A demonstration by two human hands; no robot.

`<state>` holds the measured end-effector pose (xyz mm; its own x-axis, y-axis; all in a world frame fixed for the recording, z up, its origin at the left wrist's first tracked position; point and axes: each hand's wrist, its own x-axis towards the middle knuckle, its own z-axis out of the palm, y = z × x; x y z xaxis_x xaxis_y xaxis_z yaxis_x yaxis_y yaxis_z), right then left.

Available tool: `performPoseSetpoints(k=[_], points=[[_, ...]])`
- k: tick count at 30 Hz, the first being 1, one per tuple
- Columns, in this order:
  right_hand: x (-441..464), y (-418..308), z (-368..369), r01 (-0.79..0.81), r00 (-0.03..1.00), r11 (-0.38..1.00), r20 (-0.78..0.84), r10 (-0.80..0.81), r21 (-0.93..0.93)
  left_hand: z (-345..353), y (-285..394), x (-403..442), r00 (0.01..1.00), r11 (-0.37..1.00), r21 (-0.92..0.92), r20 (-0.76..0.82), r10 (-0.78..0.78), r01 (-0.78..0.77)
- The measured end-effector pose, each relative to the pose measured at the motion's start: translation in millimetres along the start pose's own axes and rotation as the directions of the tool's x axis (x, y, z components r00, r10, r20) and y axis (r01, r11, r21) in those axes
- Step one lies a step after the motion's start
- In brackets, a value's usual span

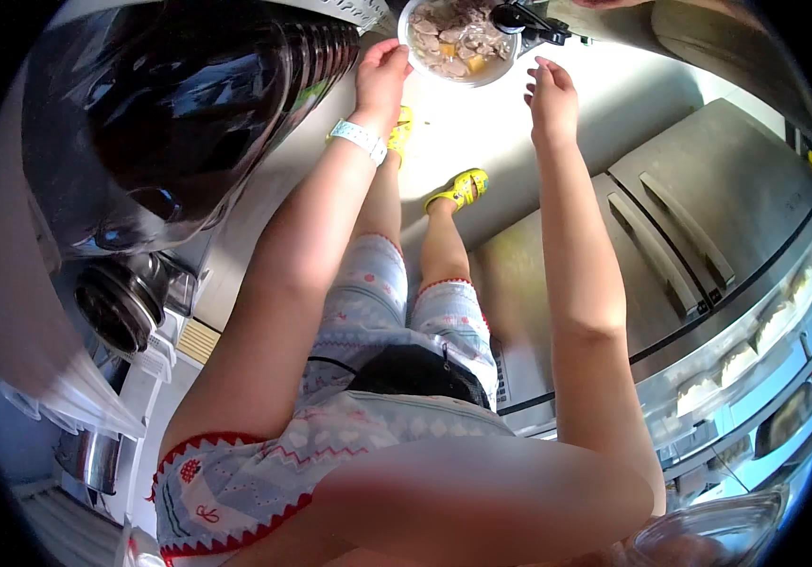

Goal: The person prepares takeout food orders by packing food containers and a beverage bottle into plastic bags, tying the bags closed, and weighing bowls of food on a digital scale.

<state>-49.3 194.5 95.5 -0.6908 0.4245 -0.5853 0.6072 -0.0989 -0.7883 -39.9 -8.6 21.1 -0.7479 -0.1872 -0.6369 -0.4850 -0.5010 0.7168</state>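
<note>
A round white bowl [411, 59] at the top of the view holds pale meat pieces and yellow chunks in broth. My left hand [380, 80], with a light patterned band on the wrist, grips the bowl's left rim between closed fingers. To the right of the bowl, my right hand [553, 99] holds nothing; its fingers are loosely bent and apart, a little away from the rim. A black clip-like tool [531, 24] reaches over the bowl's right edge. What holds its far end is not clear.
A steel refrigerator [732, 180] with long handles stands on the right. Large dark glossy containers [189, 104] fill the upper left, above a black round pan [113, 307]. Yellow clogs [467, 187] are on my feet. At the lower right is a clear plastic container [708, 529].
</note>
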Motion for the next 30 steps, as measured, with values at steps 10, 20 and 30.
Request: performPoseSetpoints(k=[10, 20, 30], points=[[76, 44, 1, 0.257, 0.966, 0.886, 0.119, -0.228, -0.385, 13, -1, 5, 0.998, 0.990, 0.129, -0.041, 0.056, -0.051], [35, 52, -18, 0.162, 0.987, 0.942, 0.048, -0.155, -0.294, 2, -6, -9, 0.998, 0.966, 0.250, 0.042, 0.050, -0.059], [-62, 31, -121, 0.043, 0.993, 0.997, -0.109, -0.049, -0.058, 56, 11, -114, 0.980, 0.890, 0.447, 0.201, -0.001, -0.091]])
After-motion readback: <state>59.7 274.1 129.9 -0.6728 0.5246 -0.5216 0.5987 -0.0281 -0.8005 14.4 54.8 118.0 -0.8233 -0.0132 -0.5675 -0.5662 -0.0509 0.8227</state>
